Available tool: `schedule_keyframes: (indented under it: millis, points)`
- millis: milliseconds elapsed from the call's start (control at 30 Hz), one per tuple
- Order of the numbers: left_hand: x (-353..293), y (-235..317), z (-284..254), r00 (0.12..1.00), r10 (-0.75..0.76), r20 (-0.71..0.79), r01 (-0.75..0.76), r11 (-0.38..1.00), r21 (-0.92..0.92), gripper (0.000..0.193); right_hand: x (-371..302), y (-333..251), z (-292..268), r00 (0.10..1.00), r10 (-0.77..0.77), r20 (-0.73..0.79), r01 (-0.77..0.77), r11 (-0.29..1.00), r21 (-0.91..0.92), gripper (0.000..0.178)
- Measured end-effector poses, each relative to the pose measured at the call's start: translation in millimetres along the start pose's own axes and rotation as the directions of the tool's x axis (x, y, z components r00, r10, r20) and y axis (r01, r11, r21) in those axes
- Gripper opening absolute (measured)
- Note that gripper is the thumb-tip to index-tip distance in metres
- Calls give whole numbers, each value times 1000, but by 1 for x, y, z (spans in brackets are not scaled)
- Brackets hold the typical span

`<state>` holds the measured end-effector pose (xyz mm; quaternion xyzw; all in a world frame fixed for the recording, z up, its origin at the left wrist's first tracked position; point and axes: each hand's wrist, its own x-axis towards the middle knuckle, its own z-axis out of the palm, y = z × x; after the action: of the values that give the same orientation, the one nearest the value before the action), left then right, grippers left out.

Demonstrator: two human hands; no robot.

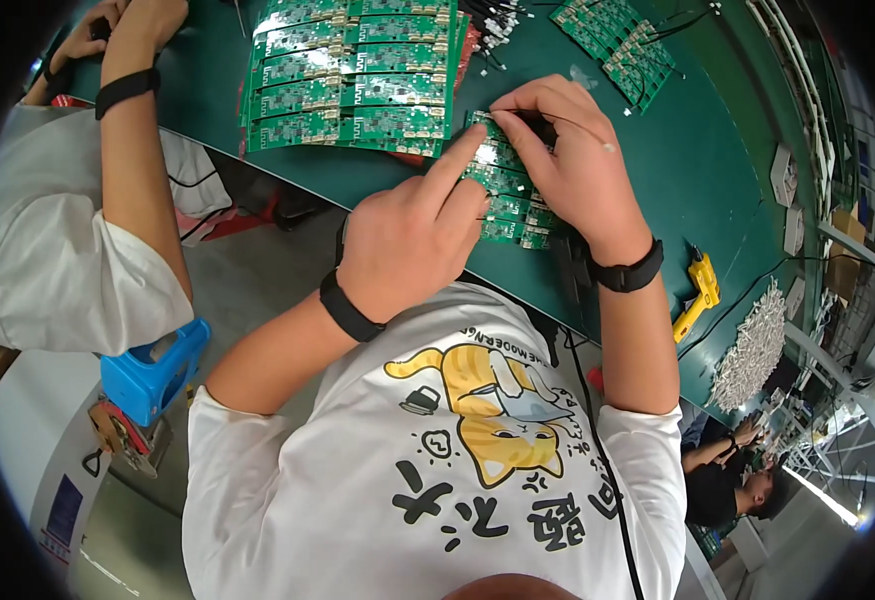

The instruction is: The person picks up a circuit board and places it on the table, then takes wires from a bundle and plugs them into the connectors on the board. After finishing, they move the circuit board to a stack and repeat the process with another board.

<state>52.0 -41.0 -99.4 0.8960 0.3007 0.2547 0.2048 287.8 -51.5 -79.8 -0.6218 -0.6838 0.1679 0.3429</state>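
A green circuit board panel (506,181), divided into several strips, lies on the green table under my two hands. My left hand (408,232) rests at its left side, index finger stretched to the panel's far end, middle finger bent lower on the strips. At that far end my right hand (573,160) is closed, thumb and index finger pinched together at the panel's edge. Whatever small piece sits between those fingertips is hidden. Left of the panel is a large stack of similar green circuit board panels (348,85).
Thin cables with white connectors (498,25) lie at the far side. More circuit boards (618,50) with black wires lie far right. A yellow glue gun (698,295) and a pile of small whitish parts (750,350) are at right. A co-worker's arm (138,150) reaches in at left.
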Motion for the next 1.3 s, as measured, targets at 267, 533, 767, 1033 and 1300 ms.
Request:
schedule_keyframes:
  millis: [267, 533, 767, 1033, 1300]
  points:
    - [-3, 0, 10, 999, 7, -48, -3, 998, 68, 14, 8, -10, 2, 999, -23, 46, 27, 995, -100, 9]
    - [-4, -2, 15, 996, 22, -89, -14, 996, 93, 19, 2, -22, 2, 997, -64, 43, 71, 977, -201, 10]
    - [-2, -2, 13, 998, 32, -52, -25, 991, 131, 20, 10, -22, -3, 994, 77, 77, -62, 983, -174, 12]
    - [-2, -3, 15, 997, 61, -50, -53, 986, 157, 20, 20, -7, -10, 975, 134, 179, -134, 991, -13, 13]
    - [0, 0, 12, 999, 52, -8, -50, 988, 146, 19, 14, 4, -9, 968, 183, 172, -207, 969, 133, 14]
